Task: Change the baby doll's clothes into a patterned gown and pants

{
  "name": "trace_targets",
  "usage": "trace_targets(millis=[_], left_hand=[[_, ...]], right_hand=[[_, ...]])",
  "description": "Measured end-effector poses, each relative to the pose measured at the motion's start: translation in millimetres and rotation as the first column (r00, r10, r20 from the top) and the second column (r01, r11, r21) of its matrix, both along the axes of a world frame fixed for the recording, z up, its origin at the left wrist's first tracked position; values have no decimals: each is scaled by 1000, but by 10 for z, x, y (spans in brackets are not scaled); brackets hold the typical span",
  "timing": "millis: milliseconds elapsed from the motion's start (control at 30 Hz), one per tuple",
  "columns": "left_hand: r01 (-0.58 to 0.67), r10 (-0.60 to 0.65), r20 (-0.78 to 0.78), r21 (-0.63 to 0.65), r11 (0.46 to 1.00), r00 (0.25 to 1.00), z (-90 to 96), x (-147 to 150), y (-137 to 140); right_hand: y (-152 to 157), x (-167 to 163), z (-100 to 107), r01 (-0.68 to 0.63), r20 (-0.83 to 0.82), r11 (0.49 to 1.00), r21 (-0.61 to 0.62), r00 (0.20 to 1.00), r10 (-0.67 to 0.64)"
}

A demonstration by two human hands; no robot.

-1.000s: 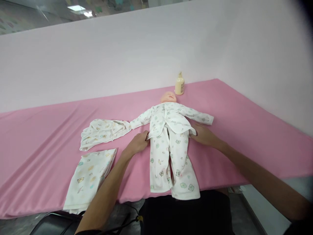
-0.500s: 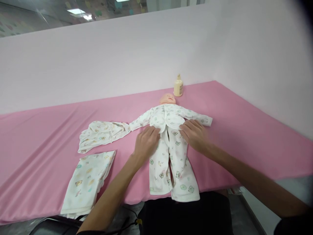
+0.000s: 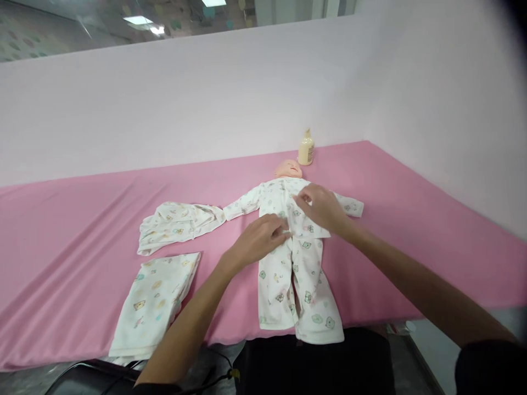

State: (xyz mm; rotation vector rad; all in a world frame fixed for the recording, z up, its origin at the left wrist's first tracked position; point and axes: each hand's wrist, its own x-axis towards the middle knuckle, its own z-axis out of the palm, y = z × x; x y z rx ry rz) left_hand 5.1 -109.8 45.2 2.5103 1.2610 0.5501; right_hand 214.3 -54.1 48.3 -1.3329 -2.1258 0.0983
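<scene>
A baby doll (image 3: 289,169) lies on its back, dressed in a white printed baby jacket (image 3: 272,189) and matching baby trousers (image 3: 274,285). My left hand (image 3: 263,236) is at the front of the jacket's lower edge, its fingertips pinched on the cloth. Over the doll's chest, my right hand (image 3: 323,208) is curled, with fingers and thumb drawn together; whether cloth is between them is hidden. The jacket's hem lies flat over the trouser waist on the right. Both sleeves stretch out sideways, the right one partly covered by my hand.
A crumpled printed cloth (image 3: 177,225) touches the left sleeve's end. Nearer me lies a folded printed cloth (image 3: 152,302). A pump bottle (image 3: 306,148) stands behind the doll's head. Pink sheeting (image 3: 82,247) covers the table, which meets white walls (image 3: 185,104) at the back and right.
The jacket's hem has come down further over the trousers. My right hand has moved up from the hem to the chest, and my left hand has shifted right toward the middle.
</scene>
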Motion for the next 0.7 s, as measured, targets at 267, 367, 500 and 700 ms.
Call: trace_targets(millis=[267,367,500,700], left_hand=[[-365,355,229,3,931,906,85,133,705],[-384,358,181,141,912,916,-32,215,906],[-284,279,55,175,943,959,-118,253,996],[-223,228,-17,155,962,973,-119,234,979]], right_hand=[[978,-580,258,271,419,950,-158,889,-184],[1038,-643,273,264,503,957,-117,847,-172],[1063,-633,306,232,564,969,-78,812,-149],[1056,-714,298,149,654,988,-31,751,-92]])
